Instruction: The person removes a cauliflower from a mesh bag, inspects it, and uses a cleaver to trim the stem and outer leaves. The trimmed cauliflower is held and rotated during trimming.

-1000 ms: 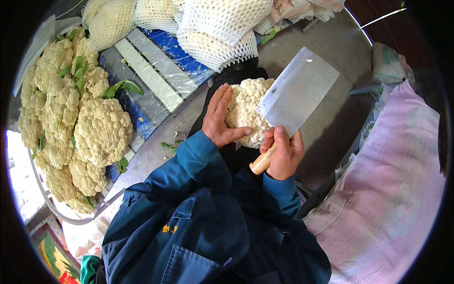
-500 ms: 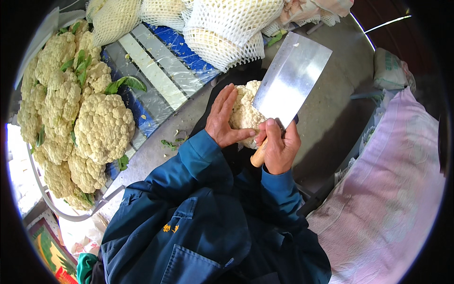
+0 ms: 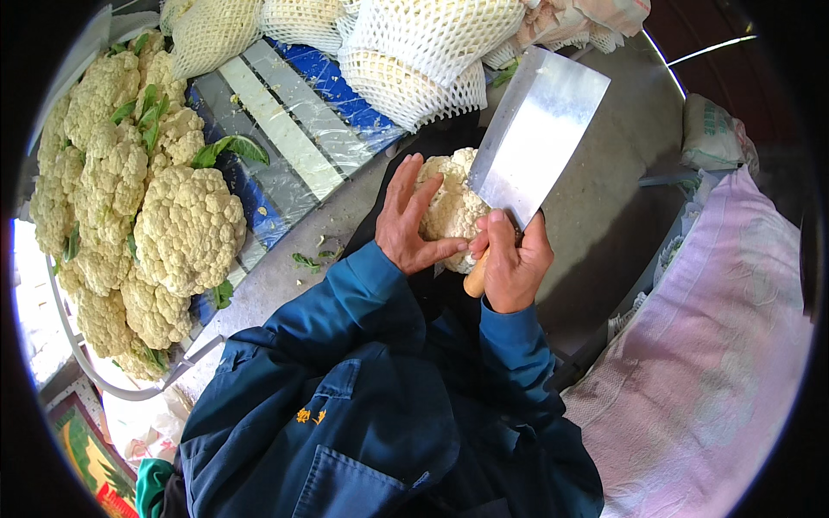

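A cauliflower rests at my lap, its florets facing up. Along its left side my left hand grips it, thumb reaching across the near edge and fingers spread over the far left. My right hand is closed round the wooden handle of a cleaver. The broad blade points away to the upper right, its left edge by the cauliflower's right side. Whether the edge touches the florets I cannot tell. Fingertips of the right hand also meet the cauliflower near my left thumb. Its underside is hidden.
Many cauliflowers with green leaves are heaped on a plastic-covered table at left. Cauliflowers in white foam netting stand at its far end. A pink cloth covers something at right; a sack lies beyond it.
The cleaver and right hand have shifted slightly to the right and away from me. My left index finger has come apart from its neighbour, over the florets.
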The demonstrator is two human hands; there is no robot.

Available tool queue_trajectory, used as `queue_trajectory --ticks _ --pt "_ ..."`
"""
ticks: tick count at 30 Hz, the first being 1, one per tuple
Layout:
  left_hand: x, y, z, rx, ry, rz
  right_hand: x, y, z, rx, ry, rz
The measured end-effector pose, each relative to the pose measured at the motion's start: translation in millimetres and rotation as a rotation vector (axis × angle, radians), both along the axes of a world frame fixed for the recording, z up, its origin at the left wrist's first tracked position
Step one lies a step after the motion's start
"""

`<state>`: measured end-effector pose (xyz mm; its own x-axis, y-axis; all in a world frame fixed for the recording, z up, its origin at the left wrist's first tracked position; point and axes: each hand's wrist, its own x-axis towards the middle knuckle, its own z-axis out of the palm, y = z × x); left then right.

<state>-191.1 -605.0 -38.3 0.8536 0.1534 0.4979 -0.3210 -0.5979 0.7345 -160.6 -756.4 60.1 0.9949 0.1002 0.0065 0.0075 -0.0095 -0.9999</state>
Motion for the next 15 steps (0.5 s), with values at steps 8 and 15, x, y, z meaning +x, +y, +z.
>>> queue_trajectory --ticks 8,15 --pt "-2 -1 9 -0.006 0.04 -0.009 0 3 4 -0.069 -0.033 -0.005" --pt "-3 -1 11 0.002 0.031 -0.002 2 3 1 -0.081 -0.038 0.02"
